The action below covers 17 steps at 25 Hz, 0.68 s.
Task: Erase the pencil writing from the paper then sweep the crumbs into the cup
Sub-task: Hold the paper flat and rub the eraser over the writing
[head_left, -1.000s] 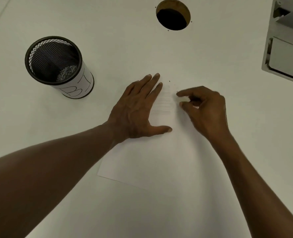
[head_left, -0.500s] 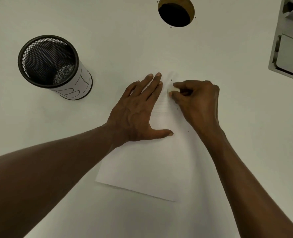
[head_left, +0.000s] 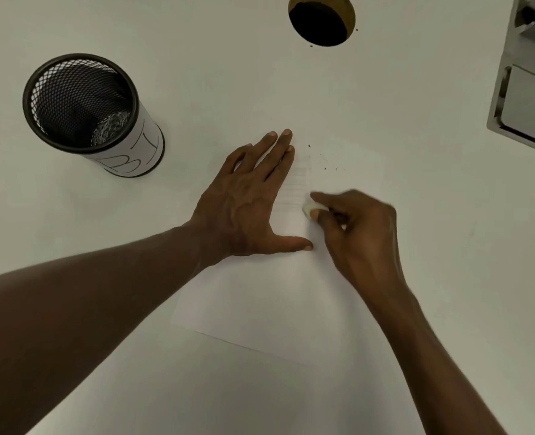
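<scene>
A white sheet of paper (head_left: 260, 309) lies flat on the pale counter (head_left: 432, 215), and serves here as the reference point. The left hand (head_left: 247, 205) rests on the paper's upper left part, fingers straight and spread, thumb stretched out toward the right, pressing the sheet down. The right hand (head_left: 363, 233) is over the paper's upper right part, just beside the left thumb; its fingers are curled and pinch a small white eraser (head_left: 311, 208) between thumb and forefinger. The eraser tip touches the paper at the lower end of a patch of faint grey pencil lines (head_left: 297, 183) that lies between the two hands. A few dark crumbs (head_left: 326, 166) are scattered on the paper above the right hand. A black mesh cup (head_left: 87, 111) with a white paper wrap stands upright on the counter, well apart to the upper left of the paper. A round hole (head_left: 321, 22) in the counter is far above the paper. A grey drawer unit (head_left: 529, 89) is at the upper right.
</scene>
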{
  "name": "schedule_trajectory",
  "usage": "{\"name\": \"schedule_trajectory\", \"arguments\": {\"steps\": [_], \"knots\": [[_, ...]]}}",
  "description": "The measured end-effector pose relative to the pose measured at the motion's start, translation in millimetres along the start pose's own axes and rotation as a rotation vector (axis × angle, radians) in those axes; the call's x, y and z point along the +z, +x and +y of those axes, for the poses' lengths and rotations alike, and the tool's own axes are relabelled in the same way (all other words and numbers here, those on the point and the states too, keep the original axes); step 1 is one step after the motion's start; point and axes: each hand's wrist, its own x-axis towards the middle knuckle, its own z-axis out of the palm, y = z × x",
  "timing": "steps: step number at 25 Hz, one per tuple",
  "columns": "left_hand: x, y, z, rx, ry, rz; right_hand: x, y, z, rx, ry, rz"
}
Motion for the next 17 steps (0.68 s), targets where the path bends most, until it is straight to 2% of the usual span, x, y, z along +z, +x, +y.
{"name": "schedule_trajectory", "arguments": {"steps": [6, 10, 14, 17], "knots": [[0, 0, 0, 0.006, -0.002, 0.009, 1, 51, -1, 0.061, -0.022, 0.052], [0, -1, -1, 0.005, -0.011, 0.013, -1, -5, 0, 0.026, 0.003, 0.003], [0, 0, 0, 0.01, -0.011, 0.014, 3, 51, -2, 0.038, -0.039, 0.048], [0, 0, 0, 0.01, -0.012, 0.001, 1, 29, 5, -0.071, -0.035, 0.015]]}}
